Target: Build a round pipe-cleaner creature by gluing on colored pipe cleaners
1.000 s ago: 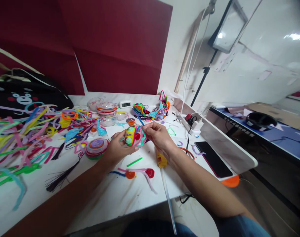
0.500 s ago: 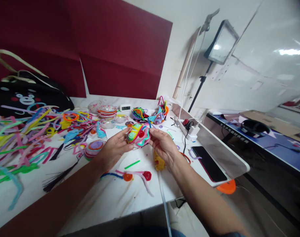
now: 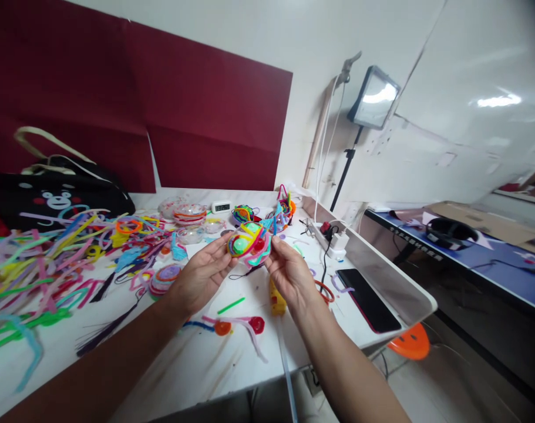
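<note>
Between my hands, above the white table (image 3: 232, 358), is a rounded ornament (image 3: 250, 242) covered in coiled pipe cleaners, yellow, green, red, pink and teal. My left hand (image 3: 209, 267) grips its left side with thumb and fingers. On the opposite side, my right hand (image 3: 289, 267) pinches its edge, near a blue upright stem (image 3: 275, 225). Below my right hand lies a yellow glue gun (image 3: 276, 299), partly hidden, with a clear glue stick (image 3: 286, 361) trailing from it. A short green piece (image 3: 231, 305) and a pink strip with a red coil (image 3: 256, 324) lie in front.
A heap of loose pipe cleaners (image 3: 51, 258) spreads over the left side, before a black bag (image 3: 60, 197). Clear bowls (image 3: 190, 212) and a small digital clock (image 3: 222, 207) stand at the back. At right are a power strip (image 3: 333, 241), a phone (image 3: 370, 301) and a raised table edge (image 3: 382, 270).
The camera view has tilted slightly upward, so the scene sits lower. The ornament has turned a little in my hands; both hands keep hold of it.
</note>
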A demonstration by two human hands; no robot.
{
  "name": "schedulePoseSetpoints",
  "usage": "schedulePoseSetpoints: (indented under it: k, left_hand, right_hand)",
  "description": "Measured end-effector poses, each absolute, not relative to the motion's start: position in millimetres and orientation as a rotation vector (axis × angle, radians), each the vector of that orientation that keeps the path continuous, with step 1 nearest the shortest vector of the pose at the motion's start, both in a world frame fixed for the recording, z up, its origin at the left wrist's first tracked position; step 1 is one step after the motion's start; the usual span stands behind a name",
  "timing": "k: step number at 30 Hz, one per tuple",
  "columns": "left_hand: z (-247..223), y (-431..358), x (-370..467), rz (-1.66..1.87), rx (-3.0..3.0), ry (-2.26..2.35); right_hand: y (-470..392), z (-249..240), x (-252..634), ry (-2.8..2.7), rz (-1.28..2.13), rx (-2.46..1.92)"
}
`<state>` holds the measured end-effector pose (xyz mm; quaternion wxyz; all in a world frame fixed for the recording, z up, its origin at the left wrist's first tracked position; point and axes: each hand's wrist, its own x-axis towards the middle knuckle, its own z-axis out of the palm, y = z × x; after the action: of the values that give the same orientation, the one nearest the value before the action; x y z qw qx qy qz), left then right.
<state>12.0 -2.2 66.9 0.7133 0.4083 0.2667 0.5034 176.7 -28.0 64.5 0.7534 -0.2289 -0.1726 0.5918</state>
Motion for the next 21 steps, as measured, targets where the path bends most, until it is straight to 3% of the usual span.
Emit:
schedulePoseSetpoints:
  k: [21]
  left_hand:
    - [81.3, -22.0, 51.3, 1.164, 0.645, 0.627]
  right_hand:
    - [-55.2, 71.3, 190.7, -0.464, 1.232, -0.489]
